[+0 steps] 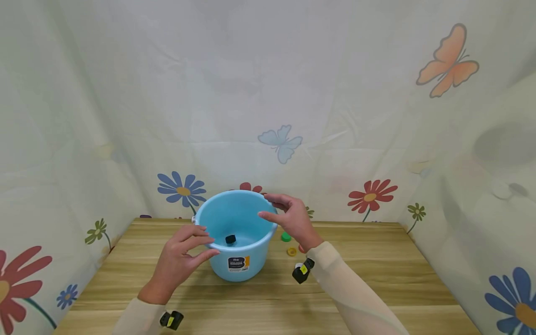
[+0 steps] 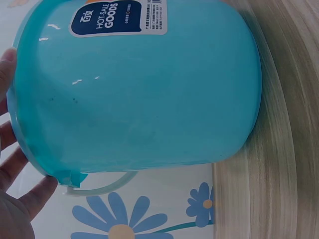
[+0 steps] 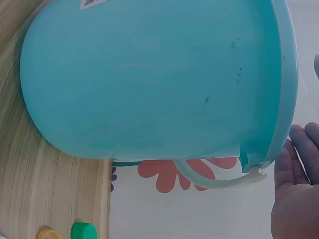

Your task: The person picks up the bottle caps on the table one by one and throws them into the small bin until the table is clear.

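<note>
A light blue plastic bucket (image 1: 238, 264) stands upright on the wooden table, its label facing me. Inside, on the bottom, lies a small black object (image 1: 231, 239). My left hand (image 1: 177, 256) is at the bucket's near left rim, with fingers spread and fingertips right at the edge. In the left wrist view, the fingers (image 2: 40, 196) lie along the rim, near the handle joint. On the other side, my right hand (image 1: 293, 221) is at the right rim, thumb and fingers extended and apart. The right wrist view shows its fingers (image 3: 285, 167) beside the rim.
Right of the bucket lie a green cap (image 1: 286, 237), a yellow ring-like cap (image 1: 291, 251) and a red piece (image 1: 301, 249) partly behind the right wrist. The bucket's pale handle (image 3: 214, 183) hangs at the far side. A flower-printed curtain (image 1: 318, 181) stands behind the table.
</note>
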`<move>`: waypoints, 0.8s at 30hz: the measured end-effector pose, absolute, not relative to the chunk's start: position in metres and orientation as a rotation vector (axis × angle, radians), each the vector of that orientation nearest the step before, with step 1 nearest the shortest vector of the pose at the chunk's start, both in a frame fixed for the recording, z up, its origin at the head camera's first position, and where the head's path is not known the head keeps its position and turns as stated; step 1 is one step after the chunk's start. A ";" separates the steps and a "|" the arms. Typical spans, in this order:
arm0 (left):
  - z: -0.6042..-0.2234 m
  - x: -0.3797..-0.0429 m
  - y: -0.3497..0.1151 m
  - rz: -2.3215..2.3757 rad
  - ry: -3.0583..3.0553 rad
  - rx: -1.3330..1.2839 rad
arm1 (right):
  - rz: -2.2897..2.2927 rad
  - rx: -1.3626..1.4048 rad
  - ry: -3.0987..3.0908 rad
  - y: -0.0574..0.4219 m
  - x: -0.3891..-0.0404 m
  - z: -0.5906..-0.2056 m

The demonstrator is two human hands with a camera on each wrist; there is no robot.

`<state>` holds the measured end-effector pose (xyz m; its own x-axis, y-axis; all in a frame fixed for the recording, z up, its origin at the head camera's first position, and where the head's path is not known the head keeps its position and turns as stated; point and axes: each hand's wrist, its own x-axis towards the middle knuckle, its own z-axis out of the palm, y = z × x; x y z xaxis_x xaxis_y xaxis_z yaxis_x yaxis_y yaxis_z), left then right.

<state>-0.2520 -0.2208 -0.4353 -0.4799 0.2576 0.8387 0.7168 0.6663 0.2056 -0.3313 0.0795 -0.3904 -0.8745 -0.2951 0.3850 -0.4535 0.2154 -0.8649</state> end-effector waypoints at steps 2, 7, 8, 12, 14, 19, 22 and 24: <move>-0.434 -0.252 -0.221 -0.701 -2.037 -0.758 | 1.736 0.732 -2.330 0.080 -0.332 -0.391; -0.433 -0.252 -0.220 -0.693 -2.026 -0.765 | 1.753 0.720 -2.328 0.080 -0.333 -0.392; -0.433 -0.252 -0.220 -0.691 -2.027 -0.764 | 1.761 0.715 -2.328 0.081 -0.332 -0.393; -0.434 -0.251 -0.220 -0.682 -2.031 -0.761 | 1.778 0.706 -2.311 0.084 -0.332 -0.394; -0.434 -0.251 -0.220 -0.682 -2.029 -0.760 | 1.778 0.708 -2.300 0.086 -0.332 -0.395; -0.434 -0.252 -0.221 -0.688 -2.021 -0.765 | 1.771 0.695 -2.294 0.093 -0.332 -0.398; -0.434 -0.253 -0.221 -0.692 -2.017 -0.768 | 1.756 0.681 -2.297 0.097 -0.332 -0.401; -0.435 -0.253 -0.221 -0.696 -2.015 -0.769 | 1.752 0.672 -2.289 0.100 -0.333 -0.403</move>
